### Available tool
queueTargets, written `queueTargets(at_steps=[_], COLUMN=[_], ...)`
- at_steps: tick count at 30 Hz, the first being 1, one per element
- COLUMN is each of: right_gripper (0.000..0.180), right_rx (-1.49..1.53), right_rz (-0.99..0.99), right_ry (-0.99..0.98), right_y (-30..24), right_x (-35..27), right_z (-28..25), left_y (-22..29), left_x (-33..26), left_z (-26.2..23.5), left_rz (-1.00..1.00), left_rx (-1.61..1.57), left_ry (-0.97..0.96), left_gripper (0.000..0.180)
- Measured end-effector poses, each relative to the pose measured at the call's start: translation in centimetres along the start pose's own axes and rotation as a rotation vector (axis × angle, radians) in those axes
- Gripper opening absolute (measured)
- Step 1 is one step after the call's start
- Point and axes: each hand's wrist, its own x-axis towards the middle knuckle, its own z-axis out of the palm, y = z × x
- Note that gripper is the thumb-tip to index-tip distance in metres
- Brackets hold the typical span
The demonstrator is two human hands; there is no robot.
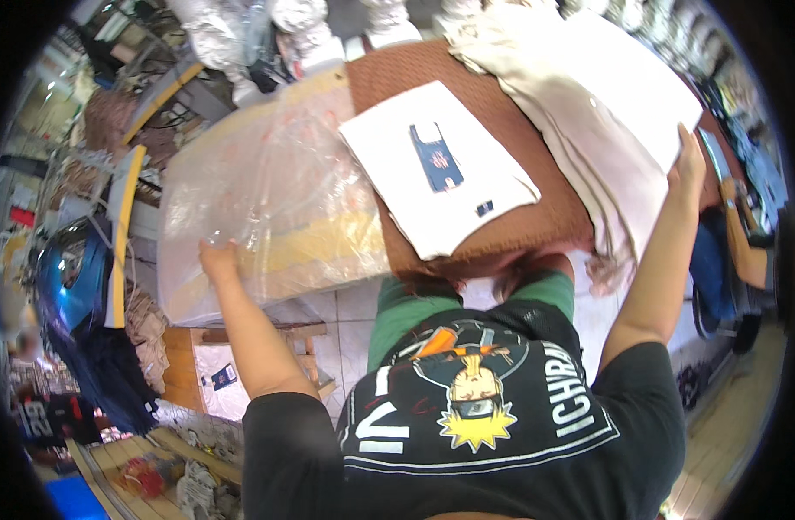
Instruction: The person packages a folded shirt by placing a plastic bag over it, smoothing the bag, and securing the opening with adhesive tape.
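A folded white garment (397, 178) lies flat on a brown textured cloth (536, 221), with a dark blue hang tag (434, 158) on its front. To its left, crinkled clear plastic (285, 186) covers the table's yellowish surface. My left hand (218, 258) is closed at the plastic's near left part, its fingers curled on the film. At the right, a pile of cream garments (562, 113) hangs over the front edge. A flat white piece (631, 74) rests on that pile. My right hand (690, 160) grips its near right corner, thumb uppermost.
White balusters (389, 22) line the far side. Beyond the table's right end sits another person, whose forearm (744, 251) shows. A wooden stool (185, 360) with a tagged pale garment (220, 381) stands below left. Dark clothes (98, 364) hang farther left.
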Motion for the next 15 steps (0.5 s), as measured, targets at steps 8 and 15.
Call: queueTargets(at_steps=[8, 15], right_gripper=[0.034, 0.033], right_rx=[0.089, 0.061], right_rz=[-0.031, -0.009], right_ry=[0.085, -0.045], right_y=[0.0, 1.6], right_x=[0.8, -1.2], right_z=[-2.6, 0.6], left_y=[5.7, 10.1], left_x=[-3.1, -2.2], left_z=[-1.5, 0.5], left_rz=[0.044, 0.354], left_rx=[0.022, 0.008], left_ry=[0.223, -0.005], left_gripper=[0.069, 0.064])
